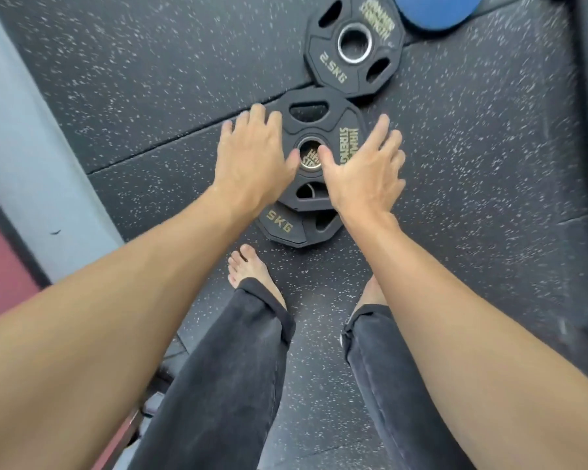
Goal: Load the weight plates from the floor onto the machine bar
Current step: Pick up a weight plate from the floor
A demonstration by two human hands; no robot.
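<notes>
The top plate (pixel 323 144) lies flat on a 5 kg plate (pixel 286 228), the pair stacked on the speckled rubber floor (pixel 472 164) just ahead of bare feet. Both hands sit over it, fingers spread and straight: the left hand (pixel 252 157) covers its left rim, the right hand (pixel 364 171) its right rim, thumbs near the centre hole, nothing gripped yet. A 2.5 kg plate (pixel 353 45) lies just beyond, with a blue disc (pixel 435 8) past that. The machine bar is not in view.

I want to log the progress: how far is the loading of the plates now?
Nothing looks loaded; no machine bar is in view. Both hands, left hand and right hand, reach open over the top plate, stacked on a 5KG plate. The 2.5KG plate still lies on the floor.
</notes>
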